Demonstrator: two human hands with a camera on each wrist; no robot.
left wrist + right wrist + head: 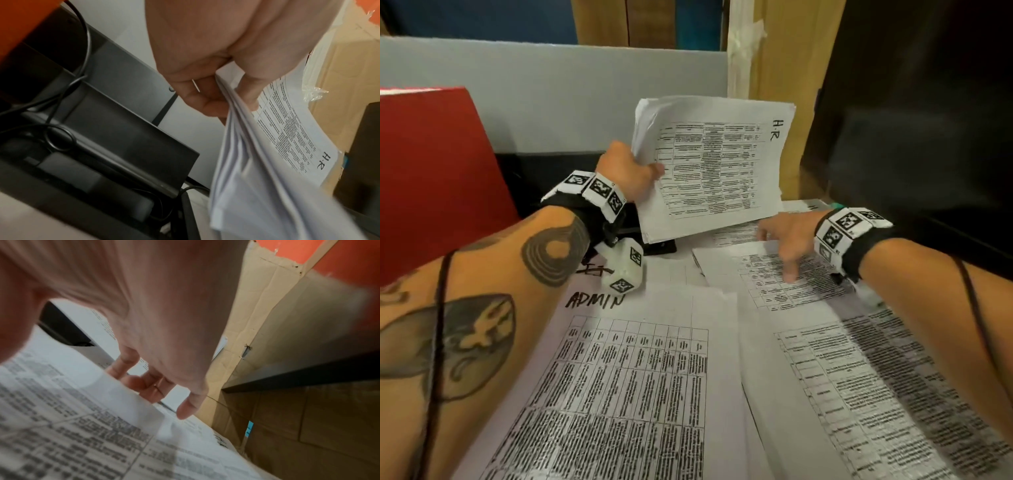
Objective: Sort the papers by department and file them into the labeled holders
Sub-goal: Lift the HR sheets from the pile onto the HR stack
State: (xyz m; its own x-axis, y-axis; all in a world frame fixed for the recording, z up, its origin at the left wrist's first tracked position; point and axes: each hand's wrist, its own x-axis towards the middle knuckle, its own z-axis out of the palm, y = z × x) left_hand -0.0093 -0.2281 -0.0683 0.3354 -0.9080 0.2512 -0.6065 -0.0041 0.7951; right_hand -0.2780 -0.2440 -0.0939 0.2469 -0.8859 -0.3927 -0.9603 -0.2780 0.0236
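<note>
The left hand (631, 171) pinched the raised H.R stack (710, 168) by one edge, so sheets could fan loose, while the right hand (787, 245), fingers spread and apparently empty, risked scattering the table papers (808, 284).

The black holders (571, 178) serve as landmark. Directly in front of them, the left hand (630, 171) grips a raised HR stack (709, 164), which screens the holders' right part from the near side. A red folder (438, 171) stands just left of the holders and walls off that flank. Cables (59, 138) lie inside the holders' compartments, taking up part of the room there. Behind the holders a grey panel (551, 89) closes the far side. Right of the holders, cardboard (784, 68) and a dark box (914, 120) block the way. Nearer than the holders, loose sheets (637, 377) cover the surface; the right hand (787, 240) rests fingertips on them.
</note>
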